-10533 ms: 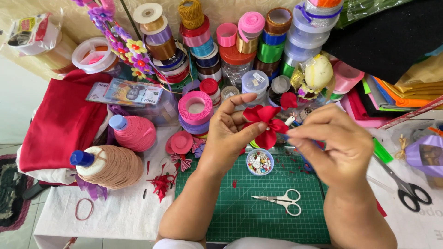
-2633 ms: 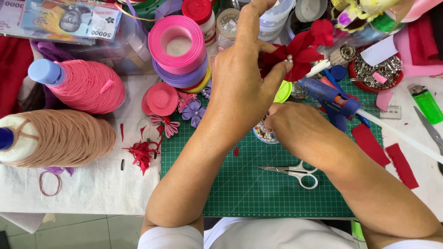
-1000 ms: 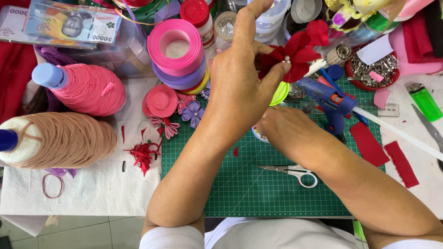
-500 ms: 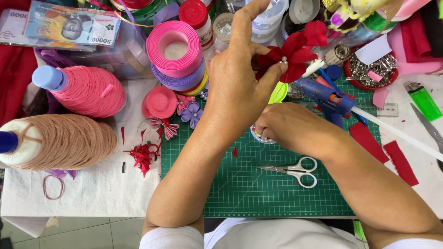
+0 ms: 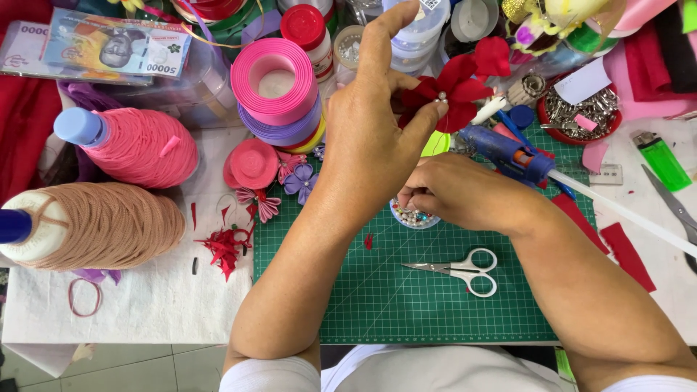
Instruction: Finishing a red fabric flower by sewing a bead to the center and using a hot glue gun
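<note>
Your left hand [image 5: 377, 138] pinches a red ribbon flower [image 5: 457, 83] between thumb and fingers, raised above the green cutting mat [image 5: 406, 297], a small pearl bead showing at the flower's centre. Your right hand [image 5: 454, 192] has dropped from beside the flower, where it worked ten seconds ago, to a small round dish of beads [image 5: 414, 216] on the mat, its fingertips together inside the dish; whether they grip a bead cannot be told. Over the last second the flower has barely shifted, and the white-handled scissors [image 5: 461, 270] have stayed on the mat below your right wrist.

A blue glue gun [image 5: 504, 154] lies behind your right hand, its white stick running off to the right. At upper left, a clear rectangular packet with a printed blue and pink card [image 5: 116, 47] rests on a plastic box. Stacked ribbon rolls, pink over purple [image 5: 276, 91], stand left of your raised hand, with a pink thread cone [image 5: 138, 145] and a peach thread cone [image 5: 102, 225] further left. A round red tin of metal clips [image 5: 581, 112], with a white paper slip over its top edge, sits at upper right, near a green lighter [image 5: 662, 161].
</note>
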